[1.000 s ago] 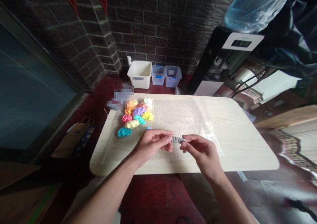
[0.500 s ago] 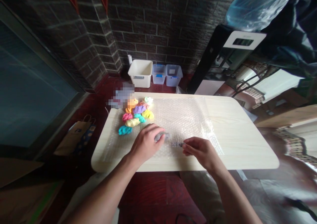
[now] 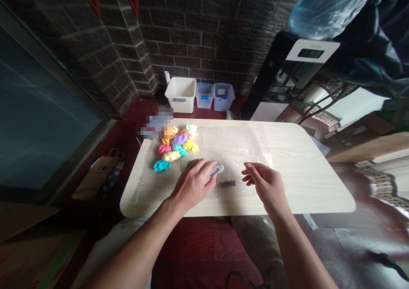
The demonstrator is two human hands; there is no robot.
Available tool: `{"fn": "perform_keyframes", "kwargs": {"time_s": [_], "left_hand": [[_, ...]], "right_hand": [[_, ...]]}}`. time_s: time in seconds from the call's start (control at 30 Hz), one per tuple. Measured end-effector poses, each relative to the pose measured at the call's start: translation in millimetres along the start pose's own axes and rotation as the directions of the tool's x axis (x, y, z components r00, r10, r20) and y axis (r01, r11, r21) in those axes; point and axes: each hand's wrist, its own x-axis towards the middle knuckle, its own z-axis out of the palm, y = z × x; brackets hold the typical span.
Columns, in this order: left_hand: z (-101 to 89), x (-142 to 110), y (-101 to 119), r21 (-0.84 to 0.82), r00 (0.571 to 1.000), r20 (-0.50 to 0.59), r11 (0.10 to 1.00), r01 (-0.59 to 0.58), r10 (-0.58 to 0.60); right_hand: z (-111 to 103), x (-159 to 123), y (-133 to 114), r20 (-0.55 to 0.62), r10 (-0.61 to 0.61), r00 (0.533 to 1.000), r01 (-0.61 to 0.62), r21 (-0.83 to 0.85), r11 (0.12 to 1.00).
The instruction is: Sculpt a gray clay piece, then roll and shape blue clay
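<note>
My left hand [image 3: 194,181] is curled from above around a grey lump of soft modelling clay [image 3: 219,168], which sticks out past the fingertips. A short dark-grey strip with a bumpy, beaded surface [image 3: 227,183] lies on the bubble wrap [image 3: 231,146] between my hands. To the right of that strip, my right hand [image 3: 266,183] hovers with loosely bent fingers apart and nothing seen in them. Several coloured clay lumps, among them a teal one [image 3: 162,166], a pale yellow one [image 3: 171,155] and a purple one [image 3: 179,140], sit at the left of the wrap.
The light wooden table [image 3: 313,178] carries the bubble wrap. Behind it on the floor stand a cream bin [image 3: 180,101] and two clear boxes with blue latches [image 3: 204,101]. A water dispenser [image 3: 271,84] rises at the back right. A paper bag [image 3: 96,176] is at the left.
The beaded strip, earlier between both hands, now lies on the wrap. My right hand has let go of it and drawn back to the right. My left hand has moved onto the grey clay.
</note>
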Motion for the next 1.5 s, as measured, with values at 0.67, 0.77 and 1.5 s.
{"fn": "perform_keyframes", "kwargs": {"time_s": [0.67,0.77,1.5], "left_hand": [[-20.9,-0.6,0.6,-0.221,0.997,0.068,0.975,-0.017,0.033],[-21.7,-0.7,1.5,-0.243,0.997,0.075,0.970,-0.013,0.032],[-7.5,4.6,2.8,-0.366,1.000,0.002,0.931,-0.004,0.005]], "right_hand": [[38.1,-11.0,-13.5,0.333,-0.099,0.938,0.020,0.231,0.973],[35.2,-12.7,-12.1,0.350,-0.107,0.931,0.028,0.223,0.974],[30.3,-7.7,-14.0,0.284,-0.055,0.957,-0.008,0.216,0.976]]}}
